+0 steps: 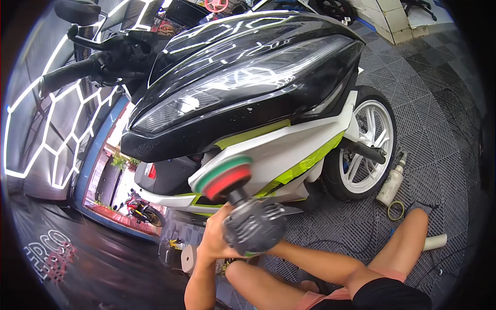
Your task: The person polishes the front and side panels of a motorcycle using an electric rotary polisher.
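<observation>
My left hand (pixel 212 233) is wrapped around the near side of a black power polisher (pixel 254 225), close below its head. Reaching in from the right, my right hand (pixel 275 249) meets the rear of the polisher, its fingers mostly hidden behind the body. The round red and green polishing pad (pixel 225 178) faces the white side panel (pixel 289 147) of a scooter; I cannot tell whether they touch. Lime-green strips (pixel 305 165) run along the panel's lower edge. Above it sits the glossy black front fairing with a clear headlight (pixel 227 90).
The scooter's front wheel (pixel 369 139) has white spokes. A white spray bottle (pixel 391 185) and a tape roll (pixel 396 211) are on the grey tiled floor by it. A black cord (pixel 341 242) trails near my legs. The handlebar grip (pixel 67 75) sticks out upper left.
</observation>
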`<state>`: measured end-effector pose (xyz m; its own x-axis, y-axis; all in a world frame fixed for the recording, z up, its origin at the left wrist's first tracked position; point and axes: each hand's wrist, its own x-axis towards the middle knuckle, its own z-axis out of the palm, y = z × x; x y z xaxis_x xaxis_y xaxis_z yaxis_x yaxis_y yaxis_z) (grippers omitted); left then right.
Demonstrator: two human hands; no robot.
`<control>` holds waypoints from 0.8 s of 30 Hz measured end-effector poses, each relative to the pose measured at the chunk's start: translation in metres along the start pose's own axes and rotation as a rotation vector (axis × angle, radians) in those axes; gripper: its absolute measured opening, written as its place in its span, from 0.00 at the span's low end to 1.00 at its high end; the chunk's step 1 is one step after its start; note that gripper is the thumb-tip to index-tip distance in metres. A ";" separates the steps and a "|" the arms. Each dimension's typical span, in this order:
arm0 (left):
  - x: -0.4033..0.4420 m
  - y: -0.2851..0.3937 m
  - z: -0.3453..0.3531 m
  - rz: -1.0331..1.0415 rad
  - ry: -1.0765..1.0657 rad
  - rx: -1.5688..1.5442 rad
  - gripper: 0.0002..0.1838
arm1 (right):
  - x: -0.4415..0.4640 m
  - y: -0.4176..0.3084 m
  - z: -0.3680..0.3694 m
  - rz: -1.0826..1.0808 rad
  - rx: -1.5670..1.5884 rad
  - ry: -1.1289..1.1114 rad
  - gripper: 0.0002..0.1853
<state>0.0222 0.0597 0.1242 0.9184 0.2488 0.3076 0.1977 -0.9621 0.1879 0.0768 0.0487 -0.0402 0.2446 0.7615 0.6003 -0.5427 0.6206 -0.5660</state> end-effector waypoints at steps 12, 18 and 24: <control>-0.003 0.007 0.014 -0.148 0.042 -0.137 0.43 | -0.007 0.000 -0.013 0.053 0.053 -0.021 0.45; 0.027 0.021 0.013 -0.016 -0.044 0.016 0.44 | -0.007 -0.005 -0.019 0.035 0.013 -0.033 0.46; 0.023 0.020 0.018 -0.017 -0.038 0.037 0.43 | -0.007 -0.010 -0.030 0.027 -0.016 -0.043 0.46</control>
<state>0.0536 0.0447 0.1188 0.9271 0.2610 0.2691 0.2248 -0.9615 0.1583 0.1047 0.0428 -0.0555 0.1954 0.7694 0.6081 -0.5357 0.6031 -0.5910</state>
